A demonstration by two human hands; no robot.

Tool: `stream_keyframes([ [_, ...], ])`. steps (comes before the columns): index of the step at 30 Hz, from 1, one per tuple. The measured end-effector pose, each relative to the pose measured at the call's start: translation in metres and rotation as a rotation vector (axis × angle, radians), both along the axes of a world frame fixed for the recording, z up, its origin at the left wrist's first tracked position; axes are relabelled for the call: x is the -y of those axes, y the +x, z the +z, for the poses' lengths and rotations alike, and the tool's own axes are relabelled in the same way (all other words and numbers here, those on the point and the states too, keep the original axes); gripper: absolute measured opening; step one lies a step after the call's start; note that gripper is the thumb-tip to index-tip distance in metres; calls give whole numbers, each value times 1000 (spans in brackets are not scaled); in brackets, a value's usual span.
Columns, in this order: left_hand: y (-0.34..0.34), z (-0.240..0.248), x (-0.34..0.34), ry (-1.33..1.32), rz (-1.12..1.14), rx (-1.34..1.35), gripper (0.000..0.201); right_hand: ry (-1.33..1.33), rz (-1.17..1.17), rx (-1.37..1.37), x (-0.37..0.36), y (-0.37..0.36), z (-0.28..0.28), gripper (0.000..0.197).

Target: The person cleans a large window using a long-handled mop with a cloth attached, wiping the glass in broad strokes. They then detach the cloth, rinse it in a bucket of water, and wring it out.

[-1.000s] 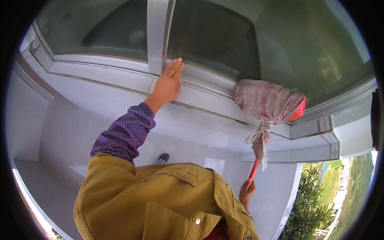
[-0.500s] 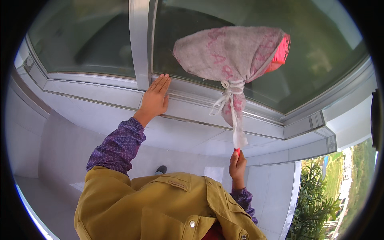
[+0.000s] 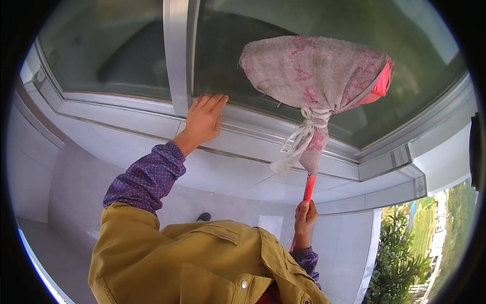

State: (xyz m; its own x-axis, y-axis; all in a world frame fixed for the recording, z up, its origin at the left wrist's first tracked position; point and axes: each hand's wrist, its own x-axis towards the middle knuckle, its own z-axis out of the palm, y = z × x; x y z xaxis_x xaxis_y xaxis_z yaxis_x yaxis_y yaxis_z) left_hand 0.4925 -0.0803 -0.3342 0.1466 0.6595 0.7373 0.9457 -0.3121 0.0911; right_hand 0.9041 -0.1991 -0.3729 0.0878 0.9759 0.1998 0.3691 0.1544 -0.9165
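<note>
My right hand [image 3: 306, 223] is closed round the red handle of a broom [image 3: 309, 187]. A greyish cloth [image 3: 314, 71] with faded pink markings wraps the broom's head, bound at its neck by a knotted white strip [image 3: 302, 133]. Pink-red bristles [image 3: 387, 78] poke out at the cloth's right end. The wrapped head is in front of the right window pane [image 3: 223, 61]; whether it touches the glass I cannot tell. Fingers stretched out and holding nothing, my left hand [image 3: 203, 119] rests on the lower window frame beside the upright bar [image 3: 177, 55].
Another dark pane [image 3: 116, 50] lies left of the upright bar. Below the frame runs a pale tiled ledge [image 3: 243, 169] with a metal trim strip, above a tiled floor [image 3: 187, 195]. At lower right, beyond the wall's edge, are green shrubs [image 3: 395, 253].
The wrapped broom head has shifted right along the window, and more red handle shows above my right hand. My left hand has moved slightly right, its fingers now more bent.
</note>
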Motion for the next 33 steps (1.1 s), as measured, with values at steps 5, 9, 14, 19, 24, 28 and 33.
stream_keyframes([
  [5,46,103,-46,290,-12,-15,69,-153,-146,-105,41,30,-31,55],
  [9,54,107,-63,232,102,-198,75,-296,-249,-223,75,33,-51,58],
  [14,46,83,-56,175,101,-333,78,-346,-276,-291,86,31,-51,56],
  [19,55,107,-58,190,83,-211,78,-350,-277,-323,87,32,-54,55],
  [24,55,85,-54,131,114,-252,76,-377,-284,-348,89,25,-47,55],
  [28,58,104,-54,171,99,-222,76,-386,-273,-373,91,20,-41,55],
  [33,61,95,-55,169,106,-213,76,-395,-277,-384,93,17,-41,54],
])
